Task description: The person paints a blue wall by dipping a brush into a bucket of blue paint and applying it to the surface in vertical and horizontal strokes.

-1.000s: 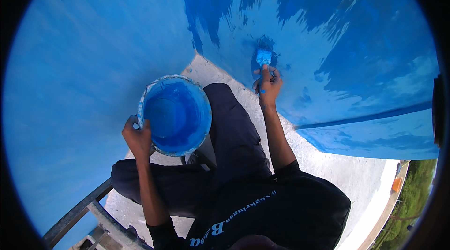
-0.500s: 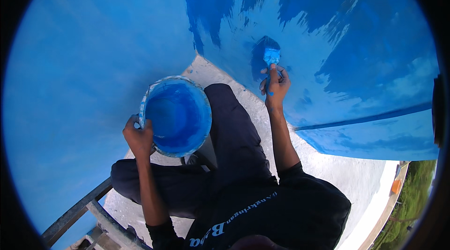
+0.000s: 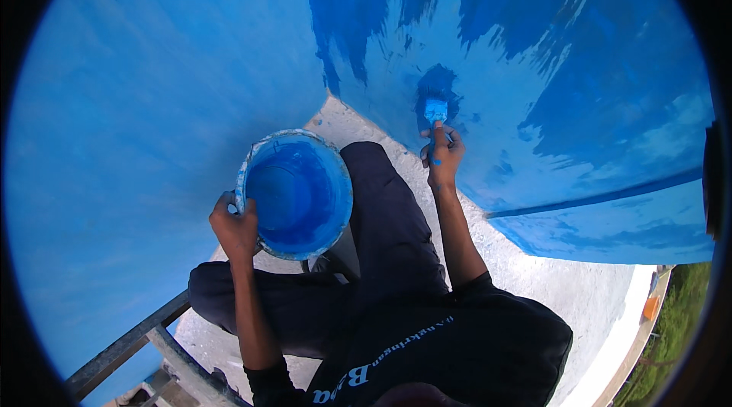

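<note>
Up against the blue wall (image 3: 595,86), the paintbrush (image 3: 435,111) presses its bristles into a dark wet patch just beyond the right hand (image 3: 442,157), whose fingers clamp the handle. Level with the knee, the left hand (image 3: 235,225) curls over the paint bucket (image 3: 293,193) rim, keeping paint within reach.

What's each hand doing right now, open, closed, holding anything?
Left hand: closed on the rim of the blue paint bucket.
Right hand: closed on the paintbrush, bristles against the blue wall.
</note>
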### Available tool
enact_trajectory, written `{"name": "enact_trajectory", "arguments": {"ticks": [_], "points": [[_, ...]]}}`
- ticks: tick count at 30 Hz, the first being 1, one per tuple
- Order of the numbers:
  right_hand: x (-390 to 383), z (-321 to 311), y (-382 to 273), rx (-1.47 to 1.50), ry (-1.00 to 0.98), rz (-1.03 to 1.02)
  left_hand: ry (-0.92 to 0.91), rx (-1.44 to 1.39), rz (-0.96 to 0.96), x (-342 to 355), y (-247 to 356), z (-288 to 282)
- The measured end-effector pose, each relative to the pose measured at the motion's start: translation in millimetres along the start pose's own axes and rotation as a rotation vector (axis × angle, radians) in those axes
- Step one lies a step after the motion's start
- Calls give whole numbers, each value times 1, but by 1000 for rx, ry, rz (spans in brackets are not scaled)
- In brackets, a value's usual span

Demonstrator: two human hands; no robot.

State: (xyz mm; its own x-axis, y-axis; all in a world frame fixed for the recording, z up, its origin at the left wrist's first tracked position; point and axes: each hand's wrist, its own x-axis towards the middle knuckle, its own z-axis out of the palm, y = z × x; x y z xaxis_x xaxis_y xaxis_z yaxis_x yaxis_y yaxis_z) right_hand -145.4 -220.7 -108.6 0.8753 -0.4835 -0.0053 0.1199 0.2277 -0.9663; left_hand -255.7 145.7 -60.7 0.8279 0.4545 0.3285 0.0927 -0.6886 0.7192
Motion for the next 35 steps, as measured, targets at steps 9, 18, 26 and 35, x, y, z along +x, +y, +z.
{"name": "enact_trajectory", "arguments": {"ticks": [9,18,26,35], "points": [[-8,-22,10,35,77,35,12,23,7,-2,2,1],[-12,-18,16,65,90,-10,12,37,-18,-1,8,0],[-8,-8,14,65,23,-5,-7,46,-44,0,11,-1],[12,19,18,66,-76,53,-40,66,-101,0,7,-2]]}}
